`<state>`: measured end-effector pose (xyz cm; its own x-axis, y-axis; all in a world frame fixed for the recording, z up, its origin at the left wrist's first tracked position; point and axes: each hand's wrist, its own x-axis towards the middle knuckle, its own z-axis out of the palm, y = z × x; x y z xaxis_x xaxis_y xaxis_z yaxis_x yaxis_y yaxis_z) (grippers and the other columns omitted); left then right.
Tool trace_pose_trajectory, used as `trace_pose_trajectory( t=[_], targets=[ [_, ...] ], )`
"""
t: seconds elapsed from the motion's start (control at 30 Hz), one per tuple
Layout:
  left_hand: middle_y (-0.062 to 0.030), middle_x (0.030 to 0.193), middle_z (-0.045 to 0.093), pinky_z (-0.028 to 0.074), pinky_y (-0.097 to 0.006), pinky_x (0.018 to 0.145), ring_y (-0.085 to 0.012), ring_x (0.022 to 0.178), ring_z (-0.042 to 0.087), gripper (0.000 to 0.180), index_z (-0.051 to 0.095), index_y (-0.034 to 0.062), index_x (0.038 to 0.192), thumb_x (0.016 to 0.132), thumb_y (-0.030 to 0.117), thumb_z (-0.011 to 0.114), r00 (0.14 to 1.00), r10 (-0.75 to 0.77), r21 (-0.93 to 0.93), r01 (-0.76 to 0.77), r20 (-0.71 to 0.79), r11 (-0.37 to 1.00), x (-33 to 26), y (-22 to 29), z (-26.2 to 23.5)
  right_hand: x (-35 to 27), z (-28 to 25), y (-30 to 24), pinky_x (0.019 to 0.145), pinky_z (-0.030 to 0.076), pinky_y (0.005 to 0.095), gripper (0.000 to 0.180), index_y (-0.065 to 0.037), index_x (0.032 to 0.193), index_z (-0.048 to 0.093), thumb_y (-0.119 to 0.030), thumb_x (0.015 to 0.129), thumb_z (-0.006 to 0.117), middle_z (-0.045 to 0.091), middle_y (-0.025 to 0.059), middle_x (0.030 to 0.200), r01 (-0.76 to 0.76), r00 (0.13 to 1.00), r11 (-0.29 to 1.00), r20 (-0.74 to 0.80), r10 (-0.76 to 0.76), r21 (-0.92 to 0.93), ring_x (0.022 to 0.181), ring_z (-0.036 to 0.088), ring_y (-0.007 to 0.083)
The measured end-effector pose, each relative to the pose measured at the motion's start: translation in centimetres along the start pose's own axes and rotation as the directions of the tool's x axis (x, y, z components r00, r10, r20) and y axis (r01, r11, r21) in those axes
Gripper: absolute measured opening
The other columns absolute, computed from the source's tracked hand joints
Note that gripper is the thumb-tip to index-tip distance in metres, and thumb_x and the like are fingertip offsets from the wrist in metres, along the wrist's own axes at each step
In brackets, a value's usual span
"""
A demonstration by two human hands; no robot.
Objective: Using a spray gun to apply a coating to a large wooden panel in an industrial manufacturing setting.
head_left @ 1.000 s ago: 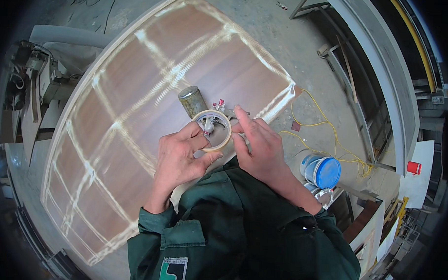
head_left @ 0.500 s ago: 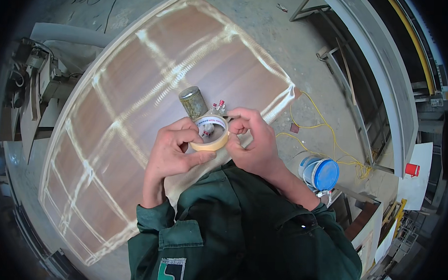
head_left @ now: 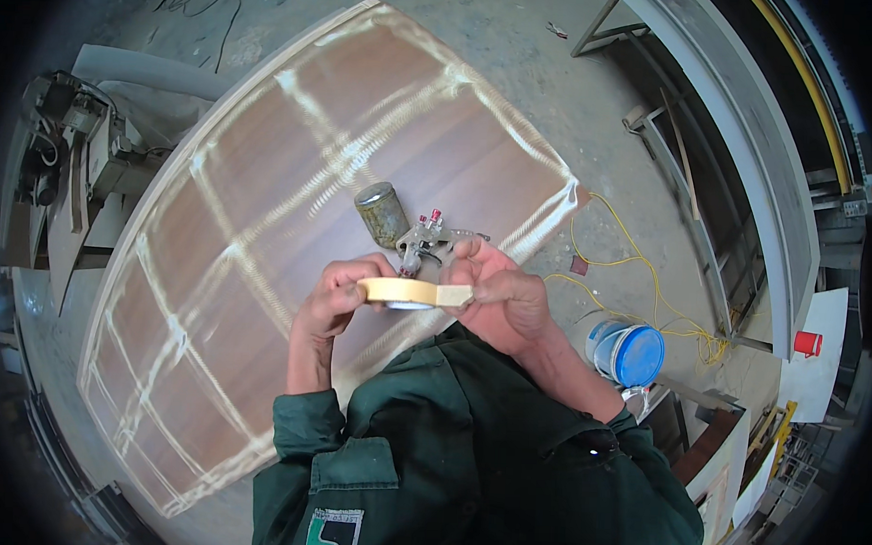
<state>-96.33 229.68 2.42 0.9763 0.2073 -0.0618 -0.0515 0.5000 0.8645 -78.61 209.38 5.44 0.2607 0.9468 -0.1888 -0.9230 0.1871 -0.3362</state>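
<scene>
The person's left hand (head_left: 329, 302) is clamped on the left side of a roll of tape (head_left: 397, 290), its fingers bent over the top and curled inward. The left forearm rises almost straight from a green sleeve (head_left: 308, 427), with the wrist close to upright. The right hand (head_left: 507, 294) pinches the free end of the tape (head_left: 456, 295) between thumb and finger — its palm faces partly inward, and the other fingers curl loosely above the pinch. The right forearm slants up and leftward from the other cuff.

The roll is held up in front of the torso, between the two hands, turned nearly edge-on so that its pale yellow outer face shows. A short strip stands out from its right side and reaches the right hand's grip.

Just beyond the hands, a spray gun (head_left: 428, 236) with red knobs and a stained metal cup (head_left: 382, 215) lies on a large brown panel (head_left: 265, 209) crossed by pale bands. A blue-lidded bucket (head_left: 640, 356) stands on the floor to the right — near a yellow cord (head_left: 652, 270).
</scene>
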Motion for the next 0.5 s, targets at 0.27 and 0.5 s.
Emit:
trace_pose_trajectory(
  t=[0.27, 0.5],
  targets=[
    [-0.0166, 0.102, 0.072, 0.047, -0.043, 0.095, -0.0307, 0.104, 0.064, 0.025, 0.07, -0.0045, 0.083, 0.074, 0.015, 0.084, 0.91, -0.159, 0.256, 0.061, 0.382, 0.965, -1.9, 0.5, 1.7, -2.9, -3.1, 1.0, 0.082, 0.05, 0.0355, 0.037, 0.004, 0.114, 0.059, 0.0, 0.08, 0.073, 0.067, 0.0146, 0.088, -0.161, 0.983, 0.986, 0.081, 0.163, -0.036, 0.085, 0.065, 0.0254],
    [-0.0179, 0.094, 0.065, 0.049, -0.054, 0.101, -0.0433, 0.118, 0.061, 0.033, 0.056, 0.0016, 0.069, 0.079, 0.027, 0.074, 0.978, -0.006, -0.175, -0.031, -0.208, 0.984, -7.6, -2.6, -1.6, -1.7, -11.2, 2.6, 0.074, 0.052, 0.0287, 0.023, -0.003, 0.118, 0.065, -0.004, 0.095, 0.067, 0.066, 0.0053, 0.09, -0.259, 0.811, 0.877, -0.584, -0.03, -0.405, 0.082, 0.065, 0.016]
  ],
)
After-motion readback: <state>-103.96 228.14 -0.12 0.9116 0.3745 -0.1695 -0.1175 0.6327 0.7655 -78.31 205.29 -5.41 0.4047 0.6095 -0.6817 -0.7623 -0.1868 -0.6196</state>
